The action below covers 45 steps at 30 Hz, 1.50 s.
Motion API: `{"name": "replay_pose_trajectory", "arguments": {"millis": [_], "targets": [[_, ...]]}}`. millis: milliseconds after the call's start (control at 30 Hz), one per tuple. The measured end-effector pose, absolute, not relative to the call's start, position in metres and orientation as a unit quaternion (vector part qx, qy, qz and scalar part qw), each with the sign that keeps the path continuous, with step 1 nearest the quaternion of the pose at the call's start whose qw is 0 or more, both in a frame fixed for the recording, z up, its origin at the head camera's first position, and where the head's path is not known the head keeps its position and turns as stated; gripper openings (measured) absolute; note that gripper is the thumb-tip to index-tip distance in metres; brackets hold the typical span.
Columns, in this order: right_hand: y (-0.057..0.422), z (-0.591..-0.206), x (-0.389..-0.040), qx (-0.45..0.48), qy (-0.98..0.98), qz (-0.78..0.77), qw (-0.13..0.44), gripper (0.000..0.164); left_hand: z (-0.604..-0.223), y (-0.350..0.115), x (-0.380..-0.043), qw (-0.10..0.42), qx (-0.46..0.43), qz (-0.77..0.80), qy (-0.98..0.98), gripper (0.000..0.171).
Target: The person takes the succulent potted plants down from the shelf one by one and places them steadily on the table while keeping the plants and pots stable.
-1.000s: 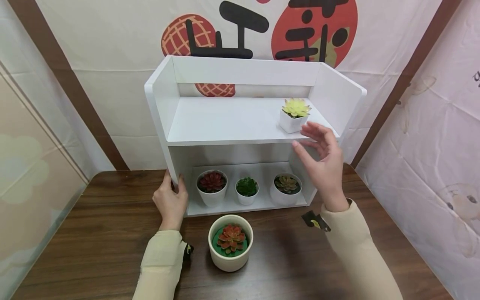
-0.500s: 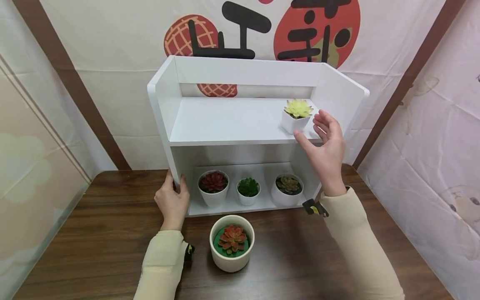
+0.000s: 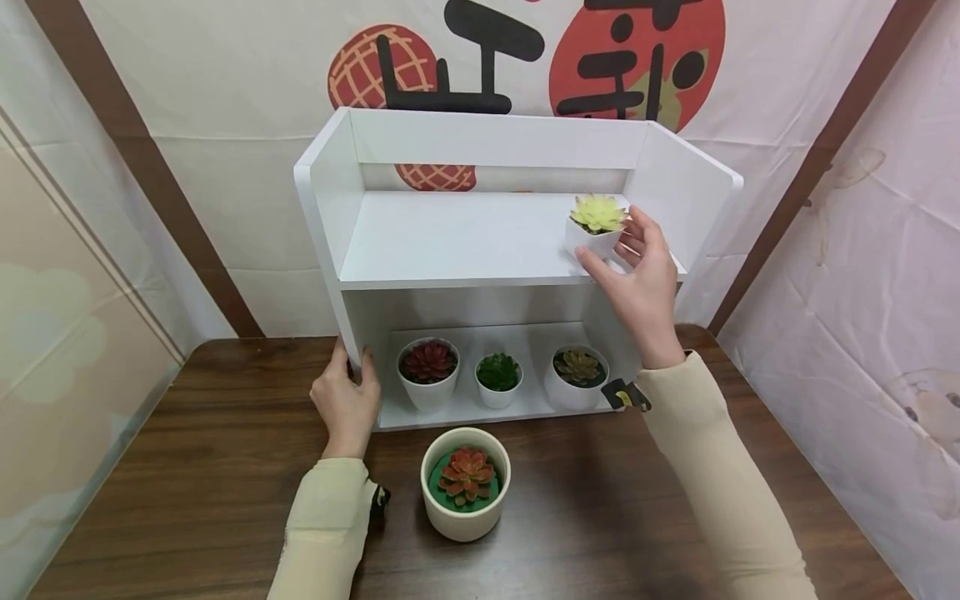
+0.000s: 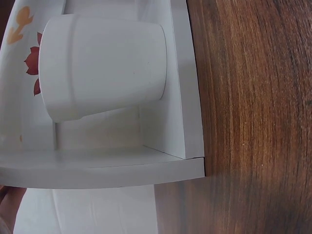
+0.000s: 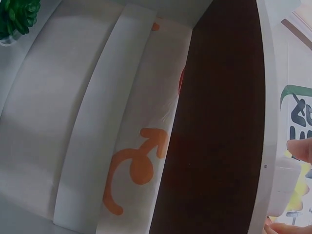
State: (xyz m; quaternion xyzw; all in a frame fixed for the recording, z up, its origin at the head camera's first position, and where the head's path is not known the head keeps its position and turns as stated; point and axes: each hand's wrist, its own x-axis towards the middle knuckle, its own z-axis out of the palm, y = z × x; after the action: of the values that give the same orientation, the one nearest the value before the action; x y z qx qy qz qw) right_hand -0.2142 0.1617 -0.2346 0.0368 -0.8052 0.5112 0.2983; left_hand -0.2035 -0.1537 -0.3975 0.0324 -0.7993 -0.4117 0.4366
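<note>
A white two-tier shelf (image 3: 465, 283) stands on the table; my left hand (image 3: 347, 402) grips its left side panel low down, thumb on the inner side. On the upper tier, at the right, sits a yellow-green succulent in a small white pot (image 3: 592, 242). My right hand (image 3: 637, 279) holds this pot, thumb at its front and fingers curled round its right side. In the right wrist view, part of the white pot (image 5: 284, 185) shows between thumb and finger at the right edge. The left wrist view shows a white pot (image 4: 105, 66) inside the lower tier.
The lower tier bears a dark red succulent (image 3: 428, 373), a small green plant (image 3: 498, 382) and a brownish succulent (image 3: 577, 377), all in white pots. A cream pot (image 3: 463, 523) with a red-orange succulent stands before the shelf on the wooden table (image 3: 202, 467). Printed cloth hangs behind.
My right hand has moved up and in to the yellow-green succulent's pot, its fingers closing round it. My left hand stays on the shelf's side panel.
</note>
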Motion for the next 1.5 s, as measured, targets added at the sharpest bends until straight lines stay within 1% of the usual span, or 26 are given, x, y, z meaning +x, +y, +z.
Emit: {"name": "replay_pose_trajectory", "arguments": {"millis": [267,967,1500], "targets": [[0.1617,-0.2366,-0.2216,0.040,-0.804,0.512,0.299,0.077,-0.3982,-0.1534,-0.2038,0.438,0.033,-0.414,-0.797,0.028],[0.1615,-0.2363,-0.2235,0.029,-0.812,0.504,0.292,0.077,-0.3963,-0.1531,-0.2031,0.438,0.035,-0.411,-0.799,0.027],[0.1608,-0.2428,-0.2212,0.048,-0.783,0.531,0.321,0.073,-0.3980,-0.1543,-0.2037,0.442,0.028,-0.411,-0.796,0.028]]}}
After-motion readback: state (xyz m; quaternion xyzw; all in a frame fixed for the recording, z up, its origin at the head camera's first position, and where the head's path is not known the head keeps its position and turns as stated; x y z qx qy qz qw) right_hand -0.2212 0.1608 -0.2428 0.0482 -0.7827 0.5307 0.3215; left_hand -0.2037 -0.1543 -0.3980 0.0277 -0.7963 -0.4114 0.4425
